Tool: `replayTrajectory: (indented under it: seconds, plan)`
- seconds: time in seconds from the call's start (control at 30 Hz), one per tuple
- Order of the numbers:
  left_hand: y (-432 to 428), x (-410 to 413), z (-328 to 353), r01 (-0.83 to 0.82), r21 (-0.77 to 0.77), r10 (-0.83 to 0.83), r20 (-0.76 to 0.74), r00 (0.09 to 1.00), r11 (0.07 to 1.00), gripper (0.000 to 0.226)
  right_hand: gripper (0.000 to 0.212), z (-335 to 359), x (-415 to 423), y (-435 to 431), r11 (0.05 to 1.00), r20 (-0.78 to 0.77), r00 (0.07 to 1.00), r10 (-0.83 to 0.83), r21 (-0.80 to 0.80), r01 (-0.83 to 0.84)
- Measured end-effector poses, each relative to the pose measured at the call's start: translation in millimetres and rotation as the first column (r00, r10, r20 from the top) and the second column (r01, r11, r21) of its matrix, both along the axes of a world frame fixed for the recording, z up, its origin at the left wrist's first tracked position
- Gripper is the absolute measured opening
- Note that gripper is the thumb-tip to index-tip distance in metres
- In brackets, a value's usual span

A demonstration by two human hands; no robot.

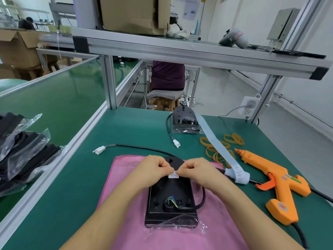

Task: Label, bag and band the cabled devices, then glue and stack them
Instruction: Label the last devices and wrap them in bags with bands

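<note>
Black plastic cabled device [171, 195] lies back side up on a pink cloth [126, 195], near edge over a clear bag [182, 221]. Left hand [153, 170] and right hand [196, 170] each pinch a small white label [173, 175] at the device's far end. The fingertips hide its upper edge, the print is too small to read, and contact with the housing cannot be determined. The cable [144, 147] runs left to a white connector [98, 150]. To the right lie a label strip [212, 139], rubber bands [234, 138] and an orange glue gun [273, 179]. Bagged devices [23, 150] are cut off at the left edge.
</note>
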State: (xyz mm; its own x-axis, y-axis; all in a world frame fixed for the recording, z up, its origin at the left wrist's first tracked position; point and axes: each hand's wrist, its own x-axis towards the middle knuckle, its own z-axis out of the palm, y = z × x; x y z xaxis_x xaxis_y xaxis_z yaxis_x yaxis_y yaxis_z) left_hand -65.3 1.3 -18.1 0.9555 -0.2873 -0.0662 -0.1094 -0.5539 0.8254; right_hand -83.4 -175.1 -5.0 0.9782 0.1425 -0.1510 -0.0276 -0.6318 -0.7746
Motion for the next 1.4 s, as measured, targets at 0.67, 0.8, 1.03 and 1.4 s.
replayTrajectory:
  seconds: [0.67,0.8,1.03,1.4]
  plan:
    - [-9.7,-5.9,-9.8,-0.146,0.322,0.075,0.222,0.972,0.936,0.031,0.02,-1.5,0.1,13.7,0.915,0.101,0.993,0.056,-0.404,-0.011]
    - [-10.3,-8.2,-8.3,-0.139,0.326,0.06,0.24,0.969,0.935,0.031,0.031,-2.7,2.2,15.3,0.889,0.107,0.992,0.069,-0.457,-0.013]
    - [-12.8,-8.6,-11.4,-0.165,0.401,0.032,0.318,0.947,0.901,0.02,0.034,-12.0,-1.1,17.3,0.857,0.223,0.968,0.114,-0.514,0.018]
    - [-11.7,-12.0,-19.0,-0.243,0.371,0.088,0.387,0.918,0.896,0.022,0.028,-20.2,-9.2,11.7,0.93,0.251,0.968,-0.017,-0.353,0.107]
